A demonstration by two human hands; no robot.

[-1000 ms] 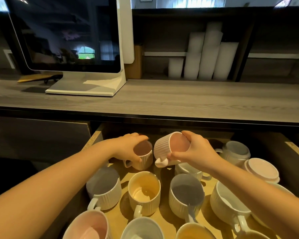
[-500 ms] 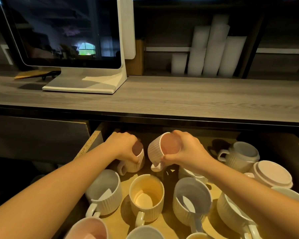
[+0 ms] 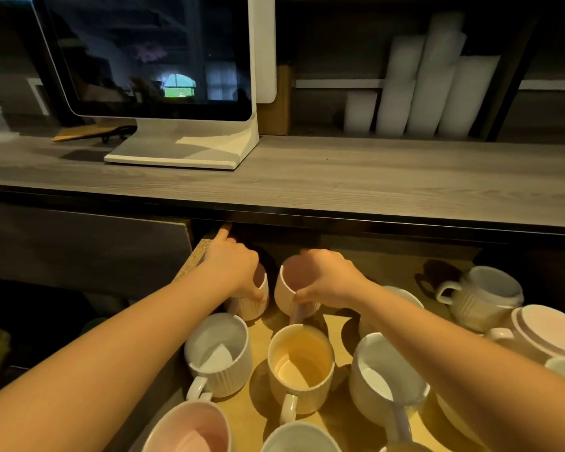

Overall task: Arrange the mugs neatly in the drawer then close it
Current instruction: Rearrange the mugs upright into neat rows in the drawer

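Pale ribbed ceramic everywhere, basically: the open drawer (image 3: 261, 337) under the wooden countertop (image 3: 340, 177) is packed with mugs. Two pinkish ones are being handled at the back-left end.

The left mug (image 3: 254, 306) is gripped from above by the left hand (image 3: 232, 269). The fingers are curled over its rim, except the index finger, which is stuck out straight toward the back of the drawer. The right mug (image 3: 289, 288) is held by the right hand (image 3: 327, 278), with fingers hooked over the far rim and the thumb pressed on the near side, just above the handle. Both are kept mouth-up, side by side with a narrow gap between them. The right one is tipped a little toward the camera. Whether either is set down on the drawer floor can't be told, since the bases are lost in shadow.

Nearer the front, three upright mugs are lined up with handles pointed forward: a white mug (image 3: 219, 353), a cream mug (image 3: 302, 363) and a bigger white mug (image 3: 385, 380). At the far right, a handled mug (image 3: 483, 295) is parked beside an upside-down mug (image 3: 548, 332). On the countertop, a white-framed monitor (image 3: 157, 57) and stacked white cups (image 3: 421, 79) can be seen.
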